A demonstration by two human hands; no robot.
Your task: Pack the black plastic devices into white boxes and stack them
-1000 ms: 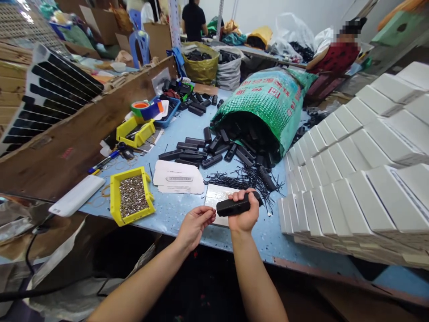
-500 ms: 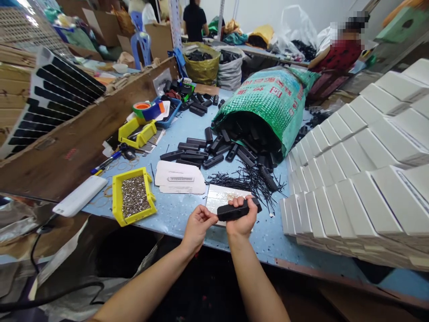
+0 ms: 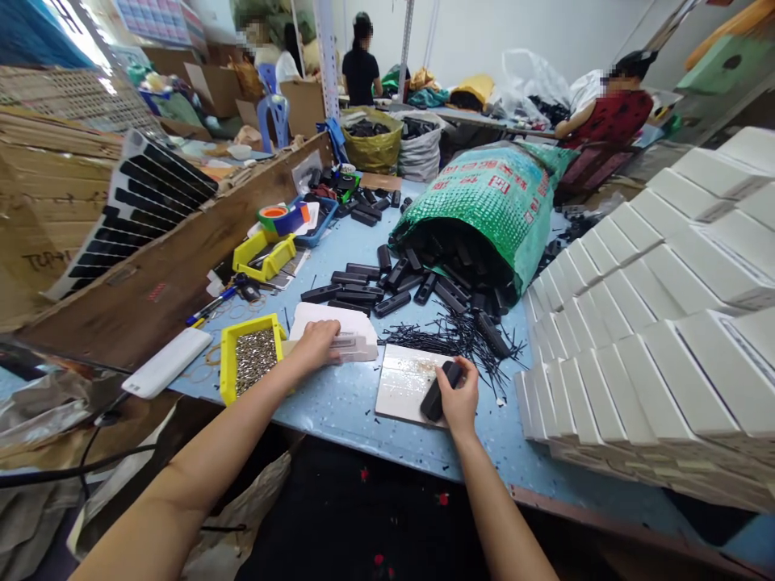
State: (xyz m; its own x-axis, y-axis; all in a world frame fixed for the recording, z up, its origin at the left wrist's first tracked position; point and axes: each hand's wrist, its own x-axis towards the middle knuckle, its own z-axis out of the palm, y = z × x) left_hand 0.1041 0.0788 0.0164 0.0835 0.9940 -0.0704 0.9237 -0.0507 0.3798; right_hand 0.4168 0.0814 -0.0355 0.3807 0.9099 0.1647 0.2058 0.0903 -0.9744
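My left hand [image 3: 318,345] is over a stack of white paper pieces [image 3: 308,313] on the table. Its bent fingers are closed on a greyish printed strip [image 3: 357,347] at the front of that stack; the thumb is mostly hidden. My right hand [image 3: 461,395] grips a black oblong plastic case [image 3: 437,397] between thumb and fingers. The case is tilted, its lower end at the right part of a glossy white board [image 3: 403,379]. Thin black sticks [image 3: 436,332] lie in a loose heap behind the board.
A yellow bin of small metal parts [image 3: 227,355] stands left. More black cases [image 3: 363,294] spill from a green sack [image 3: 484,202]. Stacked white boxes [image 3: 654,339] wall off the right side. A white oblong device [image 3: 166,363] lies by the wooden board [image 3: 163,266]. Two people work behind.
My left hand has left the black case and moved left onto the paper stack. My right hand has lowered the case toward the white board and turned it more upright. The view has shifted slightly.
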